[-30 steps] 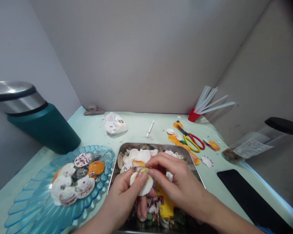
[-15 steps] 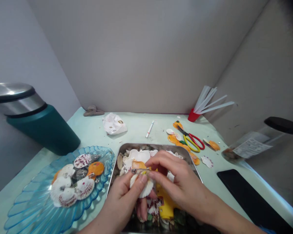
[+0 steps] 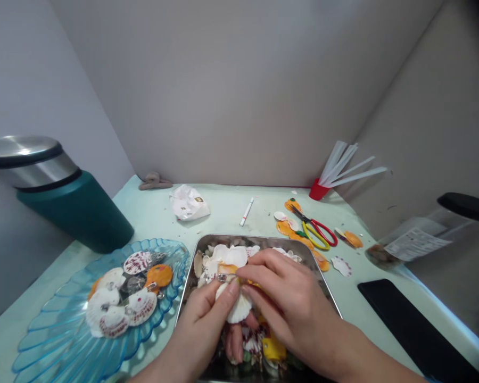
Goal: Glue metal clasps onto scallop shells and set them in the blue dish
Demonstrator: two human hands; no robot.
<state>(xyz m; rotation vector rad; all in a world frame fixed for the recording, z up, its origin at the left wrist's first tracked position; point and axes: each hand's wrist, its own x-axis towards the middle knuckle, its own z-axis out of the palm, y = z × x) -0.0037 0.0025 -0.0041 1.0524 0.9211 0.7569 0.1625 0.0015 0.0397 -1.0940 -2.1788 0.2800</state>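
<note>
Above the metal tray (image 3: 259,239), my left hand (image 3: 207,314) grips a white scallop shell (image 3: 239,307) between thumb and fingers. A small shiny metal piece (image 3: 222,277) shows at the shell's upper edge. My right hand (image 3: 293,298) is closed there, its fingertips pinched together at the top of the shell; what they hold is hidden. Under the hands the tray is filled with shells (image 3: 223,255), white and purple-striped. A yellow tool (image 3: 274,348) lies among them, mostly covered by my right hand.
To the left stand a blue shell-shaped dish (image 3: 75,354) holding several shells and a green bottle (image 3: 80,213). Behind are a crumpled wrapper (image 3: 189,202) and a marker pen (image 3: 246,211). On the right are scissors (image 3: 314,230), a red cup of glue sticks (image 3: 318,190), a jar (image 3: 415,239) and a black phone (image 3: 407,324).
My right fingers have drawn in lower over the shell's upper edge and now hide more of the yellow tool. My left hand keeps its hold on the shell. The view has shifted slightly.
</note>
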